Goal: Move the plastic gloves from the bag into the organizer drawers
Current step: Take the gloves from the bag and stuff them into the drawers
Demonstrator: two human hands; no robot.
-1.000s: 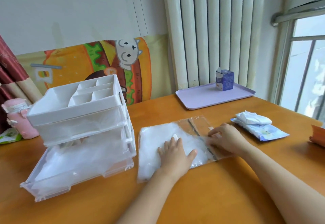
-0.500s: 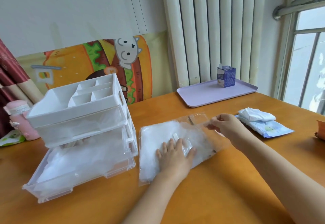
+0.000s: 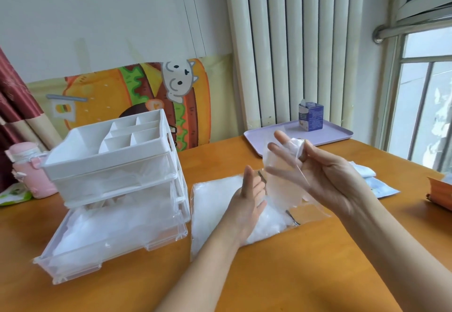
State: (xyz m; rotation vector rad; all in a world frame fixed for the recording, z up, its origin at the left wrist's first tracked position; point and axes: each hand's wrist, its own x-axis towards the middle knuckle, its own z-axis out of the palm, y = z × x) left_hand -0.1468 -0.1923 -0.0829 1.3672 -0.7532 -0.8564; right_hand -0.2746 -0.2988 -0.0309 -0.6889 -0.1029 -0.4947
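A clear bag (image 3: 215,204) full of white plastic gloves lies flat on the wooden table, in front of me. My right hand (image 3: 327,179) is raised above it, palm up, pinching one thin clear plastic glove (image 3: 281,179) that hangs down toward the bag. My left hand (image 3: 249,201) is held edge-on over the bag with straight fingers, right beside the hanging glove. To the left stands the white organizer (image 3: 110,165). Its bottom drawer (image 3: 117,233) is pulled out and holds crumpled clear plastic.
A purple tray (image 3: 337,135) with a small blue carton (image 3: 310,116) sits at the back right by the radiator. A wipes pack (image 3: 381,187) lies right of my right hand, an orange object (image 3: 440,191) at the right edge. A pink bottle (image 3: 27,169) stands far left.
My right hand has pulled one glove out of the bag and lifted it, turning palm up. My left hand has risen from lying flat on the bag to edge-on.
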